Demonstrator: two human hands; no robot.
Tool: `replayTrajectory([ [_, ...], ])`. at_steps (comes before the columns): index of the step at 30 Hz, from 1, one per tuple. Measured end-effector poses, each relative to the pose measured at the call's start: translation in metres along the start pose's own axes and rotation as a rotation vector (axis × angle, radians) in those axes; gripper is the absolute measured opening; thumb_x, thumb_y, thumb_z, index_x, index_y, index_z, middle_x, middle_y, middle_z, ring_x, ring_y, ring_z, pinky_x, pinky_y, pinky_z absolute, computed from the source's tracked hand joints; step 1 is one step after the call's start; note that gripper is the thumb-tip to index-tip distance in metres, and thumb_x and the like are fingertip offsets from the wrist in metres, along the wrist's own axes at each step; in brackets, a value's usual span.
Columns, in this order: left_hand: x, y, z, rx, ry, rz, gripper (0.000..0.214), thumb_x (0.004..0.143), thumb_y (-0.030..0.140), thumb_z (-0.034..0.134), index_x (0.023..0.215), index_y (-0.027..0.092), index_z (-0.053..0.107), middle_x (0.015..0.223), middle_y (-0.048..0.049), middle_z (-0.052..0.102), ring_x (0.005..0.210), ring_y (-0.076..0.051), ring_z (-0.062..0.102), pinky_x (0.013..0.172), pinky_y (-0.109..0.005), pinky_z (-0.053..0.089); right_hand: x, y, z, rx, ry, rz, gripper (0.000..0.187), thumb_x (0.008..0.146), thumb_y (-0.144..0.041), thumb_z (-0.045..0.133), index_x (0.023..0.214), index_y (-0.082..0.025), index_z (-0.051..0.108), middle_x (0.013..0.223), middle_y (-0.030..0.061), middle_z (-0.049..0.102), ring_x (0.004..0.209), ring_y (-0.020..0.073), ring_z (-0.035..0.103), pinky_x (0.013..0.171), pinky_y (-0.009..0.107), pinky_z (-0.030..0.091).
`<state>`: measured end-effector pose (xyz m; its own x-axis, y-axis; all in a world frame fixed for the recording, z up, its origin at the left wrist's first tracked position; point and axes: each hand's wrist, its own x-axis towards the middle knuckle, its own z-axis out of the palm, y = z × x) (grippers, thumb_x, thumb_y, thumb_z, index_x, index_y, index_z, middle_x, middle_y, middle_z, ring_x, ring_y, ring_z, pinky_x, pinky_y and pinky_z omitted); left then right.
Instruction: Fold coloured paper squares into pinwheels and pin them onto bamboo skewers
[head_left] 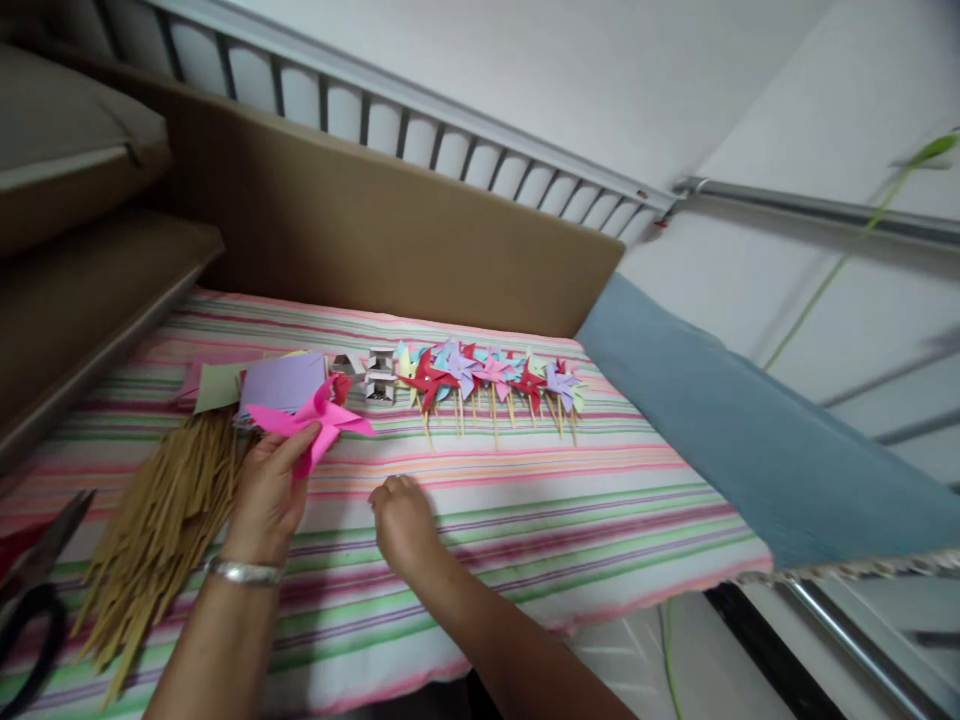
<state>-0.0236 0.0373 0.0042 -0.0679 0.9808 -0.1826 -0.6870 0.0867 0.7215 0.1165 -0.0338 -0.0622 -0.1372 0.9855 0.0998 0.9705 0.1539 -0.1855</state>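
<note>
A bright pink paper pinwheel (321, 418) is pinched between the thumb and fingers of my left hand (279, 480), raised over the striped cloth. My right hand (403, 520) hovers to its right with curled fingers; whatever they hold, if anything, is hidden. Behind the pinwheel lies a stack of coloured paper sheets (279, 384), lilac on top. Small open boxes (380, 378) stand just right of the stack. Farther right, a row of pinwheels on sticks (491, 372) lies in red, lilac, pink and blue. A bundle of thin wooden sticks (169, 510) spreads left of my left hand.
Scissors (56, 545) with dark handles lie at the left edge. A cardboard panel (390, 235) walls the back of the striped cloth (562, 540). Cardboard packages (82, 290) are stacked at the left, and a blue-grey surface (720, 420) borders the right.
</note>
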Motion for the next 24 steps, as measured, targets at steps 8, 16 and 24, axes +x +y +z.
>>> replayTrajectory([
  [8, -0.001, -0.011, 0.008, 0.042, 0.035, -0.070, 0.018, 0.049, 0.016, 0.079, 0.062, 0.016, 0.067, 0.061, 0.0024, 0.068, 0.061, -0.011, 0.061, 0.065, -0.022, 0.053, 0.003, 0.006, -0.003, -0.088, 0.016, -0.093, 0.015, 0.072, -0.010, 0.053, 0.084, -0.012, 0.062, 0.083, 0.0100, 0.059, 0.079, 0.0217, 0.049, 0.073, 0.033, 0.038],
  [16, 0.000, -0.014, 0.008, 0.044, 0.032, -0.059, 0.018, 0.048, 0.016, 0.079, 0.061, 0.016, 0.068, 0.062, 0.0020, 0.069, 0.062, -0.011, 0.060, 0.061, -0.021, 0.052, 0.008, 0.020, 0.002, -0.051, 0.033, -0.113, 0.018, 0.075, -0.010, 0.054, 0.090, -0.016, 0.062, 0.086, 0.0056, 0.060, 0.083, 0.0198, 0.049, 0.074, 0.030, 0.038],
  [24, -0.002, -0.012, 0.007, 0.034, 0.007, -0.058, 0.021, 0.049, 0.017, 0.080, 0.067, 0.015, 0.069, 0.068, 0.0005, 0.070, 0.065, -0.012, 0.061, 0.067, -0.025, 0.050, 0.017, 0.029, 0.004, 0.054, 0.058, -0.141, 0.020, 0.079, -0.005, 0.051, 0.089, -0.017, 0.064, 0.088, 0.0052, 0.062, 0.085, 0.0179, 0.051, 0.076, 0.029, 0.038],
])
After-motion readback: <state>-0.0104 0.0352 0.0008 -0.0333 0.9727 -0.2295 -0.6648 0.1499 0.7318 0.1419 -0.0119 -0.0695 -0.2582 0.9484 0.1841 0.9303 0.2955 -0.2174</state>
